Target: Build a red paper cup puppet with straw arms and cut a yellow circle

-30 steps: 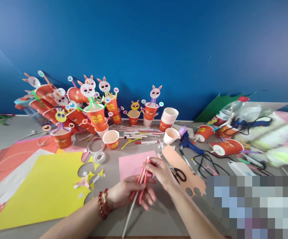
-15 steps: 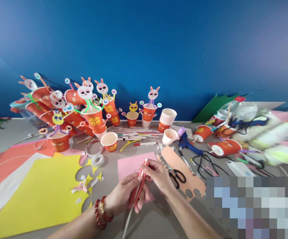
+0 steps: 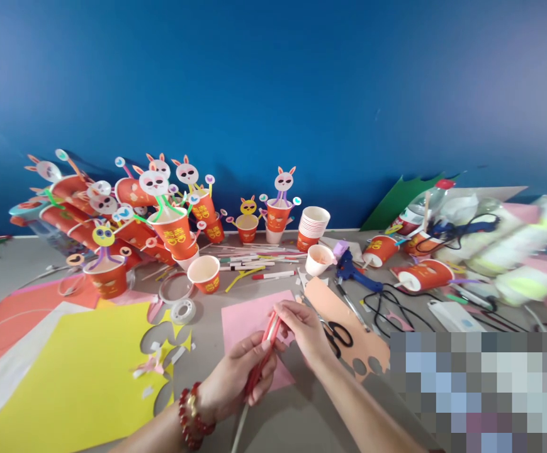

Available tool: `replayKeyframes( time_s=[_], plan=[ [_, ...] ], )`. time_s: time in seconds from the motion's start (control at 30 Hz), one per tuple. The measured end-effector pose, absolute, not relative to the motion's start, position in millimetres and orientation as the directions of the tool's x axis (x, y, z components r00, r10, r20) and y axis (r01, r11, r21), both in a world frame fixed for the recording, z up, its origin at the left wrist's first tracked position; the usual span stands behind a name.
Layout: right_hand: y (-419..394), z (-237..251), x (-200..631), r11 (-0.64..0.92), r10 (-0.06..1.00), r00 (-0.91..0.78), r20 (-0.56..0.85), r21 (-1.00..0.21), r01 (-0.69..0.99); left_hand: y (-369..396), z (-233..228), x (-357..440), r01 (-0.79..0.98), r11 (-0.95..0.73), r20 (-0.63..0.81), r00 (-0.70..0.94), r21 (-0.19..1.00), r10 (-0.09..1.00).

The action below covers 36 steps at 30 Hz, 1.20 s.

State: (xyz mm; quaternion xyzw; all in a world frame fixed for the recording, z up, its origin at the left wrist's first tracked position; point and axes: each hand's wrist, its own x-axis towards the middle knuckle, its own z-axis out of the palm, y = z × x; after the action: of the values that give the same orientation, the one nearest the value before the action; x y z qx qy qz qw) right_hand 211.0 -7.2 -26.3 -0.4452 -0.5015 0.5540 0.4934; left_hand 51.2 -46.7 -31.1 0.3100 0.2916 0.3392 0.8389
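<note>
My left hand (image 3: 249,365), with a red bead bracelet (image 3: 188,418) at the wrist, is closed around slender red pieces (image 3: 264,355) that look like straws. A thin white stick (image 3: 240,428) runs along them and sticks out below the palm toward me. At their upper end, my right hand (image 3: 301,324) pinches the tip with thumb and fingers. The exact join between the red pieces and the stick is hidden by my fingers. Both hands are just above a pink paper sheet (image 3: 240,314). Black-handled scissors (image 3: 340,335) lie beside my right hand.
Yellow paper (image 3: 65,371) with round cutouts covers the left. Red cups with rabbit figures (image 3: 169,229) crowd the back left. Pens (image 3: 273,275), a cup stack (image 3: 314,223) and a white tape roll (image 3: 182,311) lie ahead. A blue glue gun (image 3: 355,274) with black cable is at right.
My right fingers have closed over the upper tip of the red pieces, covering the white ends seen before. Less of the white stick shows. The view has shifted slightly.
</note>
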Motion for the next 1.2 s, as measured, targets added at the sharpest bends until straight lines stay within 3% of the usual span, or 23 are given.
replayKeyframes(
  time_s=[0.4, 0.73, 1.2],
  plan=[
    [-5, -33, 215, -0.019, 1.000, -0.001, -0.019, -0.993, -0.119, -51, -38, 52, -0.369, 0.591, -0.285, 0.619, 0.717, 0.732],
    [-8, -29, 211, -0.107, 0.960, -0.269, -0.080, -0.990, -0.091, -50, -44, 54, -0.426, 0.571, -0.272, 0.580, 0.702, 0.767],
    [-9, -38, 212, -0.131, 0.939, -0.334, -0.077, -0.981, -0.143, -49, -41, 56, -0.478, 0.624, -0.205, 0.668, 0.618, 0.715]
  ],
)
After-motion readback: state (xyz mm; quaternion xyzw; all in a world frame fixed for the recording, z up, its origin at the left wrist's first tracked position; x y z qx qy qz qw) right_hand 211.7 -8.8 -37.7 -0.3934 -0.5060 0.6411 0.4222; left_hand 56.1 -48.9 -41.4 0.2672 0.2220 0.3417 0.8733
